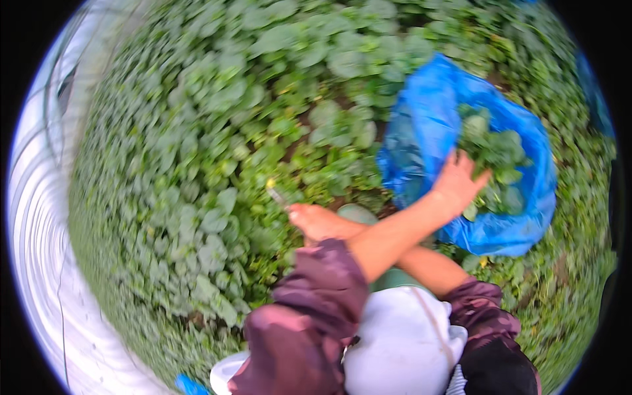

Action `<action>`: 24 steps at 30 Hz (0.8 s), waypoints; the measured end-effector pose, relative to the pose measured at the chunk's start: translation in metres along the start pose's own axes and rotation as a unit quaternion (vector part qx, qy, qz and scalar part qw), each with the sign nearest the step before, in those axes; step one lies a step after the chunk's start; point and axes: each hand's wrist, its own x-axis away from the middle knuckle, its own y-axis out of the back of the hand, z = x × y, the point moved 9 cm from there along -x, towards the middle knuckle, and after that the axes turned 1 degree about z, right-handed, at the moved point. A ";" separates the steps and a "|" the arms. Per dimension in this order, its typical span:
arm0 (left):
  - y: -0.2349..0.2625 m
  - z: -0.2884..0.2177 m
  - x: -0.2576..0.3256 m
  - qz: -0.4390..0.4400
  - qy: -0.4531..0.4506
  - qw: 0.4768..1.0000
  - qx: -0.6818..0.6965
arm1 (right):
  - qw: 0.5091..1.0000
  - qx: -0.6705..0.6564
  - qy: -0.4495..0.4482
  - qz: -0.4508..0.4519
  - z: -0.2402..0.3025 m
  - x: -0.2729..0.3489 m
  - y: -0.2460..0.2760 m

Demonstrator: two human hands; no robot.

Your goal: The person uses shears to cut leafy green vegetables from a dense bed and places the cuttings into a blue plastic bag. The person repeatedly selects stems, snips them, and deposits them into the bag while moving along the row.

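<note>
My forearms cross, the left one lying over the right. My left hand (461, 186) reaches into the mouth of a blue plastic bag (424, 118), its fingers spread against the bunch of green leaves (492, 145) inside. On the other side, my right hand (322, 222) is low among the plants and closed around a slim pale tool (277, 195), which looks like a small blade. A yellow spot shows at the tool's far end; blur hides whether it belongs to the tool. The right hand's lower fingers are hidden.
Dense leafy green plants (217, 85) cover the ground all round, with patches of dark soil between them. White plastic sheeting (39, 263) curves along the left. A white cloth-like bundle (401, 336) lies between my sleeves, and a small blue piece (191, 384) shows at lower left.
</note>
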 end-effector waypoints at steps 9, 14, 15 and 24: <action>0.159 0.030 0.083 -0.041 -0.018 0.970 0.240 | 0.978 -0.095 -0.185 -0.009 -0.030 0.012 -0.010; 0.194 0.158 0.270 -0.431 0.231 0.862 0.137 | 0.993 0.028 -0.109 0.022 -0.015 -0.007 0.028; 0.182 0.185 0.311 -0.435 0.309 0.836 0.132 | 0.984 0.006 -0.172 0.041 0.009 -0.005 0.023; 0.080 0.261 0.465 -0.028 0.384 0.914 -0.127 | 0.964 -0.054 -0.256 0.045 0.034 -0.051 -0.025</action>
